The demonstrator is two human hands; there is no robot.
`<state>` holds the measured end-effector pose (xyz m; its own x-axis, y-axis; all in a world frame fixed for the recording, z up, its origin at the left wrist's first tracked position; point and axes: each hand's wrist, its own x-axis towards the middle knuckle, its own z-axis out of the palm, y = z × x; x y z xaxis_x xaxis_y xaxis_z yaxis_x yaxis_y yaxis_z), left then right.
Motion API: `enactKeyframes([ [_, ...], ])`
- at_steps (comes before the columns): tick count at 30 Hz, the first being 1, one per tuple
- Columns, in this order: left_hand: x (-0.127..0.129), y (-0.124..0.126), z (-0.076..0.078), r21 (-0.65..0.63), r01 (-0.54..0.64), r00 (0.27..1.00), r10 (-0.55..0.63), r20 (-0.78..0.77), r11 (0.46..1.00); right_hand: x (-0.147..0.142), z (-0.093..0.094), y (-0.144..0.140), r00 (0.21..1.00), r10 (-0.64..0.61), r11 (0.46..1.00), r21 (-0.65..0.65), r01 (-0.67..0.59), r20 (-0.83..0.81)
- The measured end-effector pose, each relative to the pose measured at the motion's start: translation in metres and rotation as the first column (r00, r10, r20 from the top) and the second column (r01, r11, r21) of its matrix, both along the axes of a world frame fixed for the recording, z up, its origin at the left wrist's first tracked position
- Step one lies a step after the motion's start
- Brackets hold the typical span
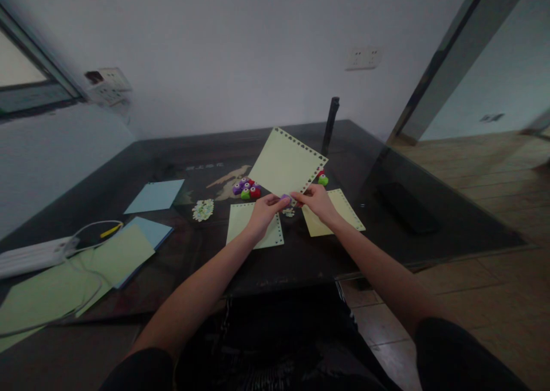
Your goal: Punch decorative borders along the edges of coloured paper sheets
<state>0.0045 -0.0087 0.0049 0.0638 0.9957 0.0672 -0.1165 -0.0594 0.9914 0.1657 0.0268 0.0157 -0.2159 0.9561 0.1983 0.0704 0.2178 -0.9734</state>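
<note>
A pale green sheet of paper (287, 161) with small shapes punched along two edges is raised at a tilt over the table. At its near corner sits a small purple craft punch (286, 197), partly covered by my fingers. My left hand (265, 212) is closed around the punch from the left. My right hand (317, 201) pinches the sheet's corner just right of the punch. Beneath my hands lie a pale green punched sheet (240, 222) and a pale yellow punched sheet (346, 210). Paper cut-outs (289, 212) lie between them.
Several purple, red and green punches (246, 189) cluster beyond my left hand; a green one (323, 180) sits behind the right. Cut-outs (203, 209) are heaped left. Blue sheets (155, 196), green sheets (116, 256), a power strip (36, 256) and a dark flat object (406, 208) lie around.
</note>
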Motion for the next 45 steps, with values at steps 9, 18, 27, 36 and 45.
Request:
enactKeyframes([
  [9, 0.0013, -0.0023, 0.0038, 0.038, -0.025, 0.999, 0.026, -0.027, 0.999, 0.0001, 0.0032, -0.0024, 1.0, 0.002, 1.0, 0.006, -0.002, 0.021],
  [18, -0.0008, 0.001, -0.0001, 0.065, 0.002, 0.998, 0.002, -0.056, 0.998, 0.0013, 0.005, -0.0045, 0.998, -0.009, 0.999, 0.035, 0.006, 0.069],
  [27, -0.0002, -0.0009, 0.003, 0.042, -0.041, 0.997, 0.044, -0.066, 0.998, 0.0023, 0.0024, -0.0036, 0.995, -0.021, 0.998, 0.066, 0.014, 0.094],
  [36, 0.0032, 0.0, -0.0012, 0.065, -0.04, 0.997, 0.043, -0.057, 0.997, 0.0042, 0.0037, -0.0036, 0.995, -0.003, 0.998, 0.068, -0.004, 0.104],
  [45, 0.0032, 0.0046, -0.0048, 0.046, -0.028, 0.997, 0.031, -0.066, 0.999, 0.0062, -0.0037, 0.0021, 0.991, 0.025, 0.998, 0.049, -0.032, 0.128],
])
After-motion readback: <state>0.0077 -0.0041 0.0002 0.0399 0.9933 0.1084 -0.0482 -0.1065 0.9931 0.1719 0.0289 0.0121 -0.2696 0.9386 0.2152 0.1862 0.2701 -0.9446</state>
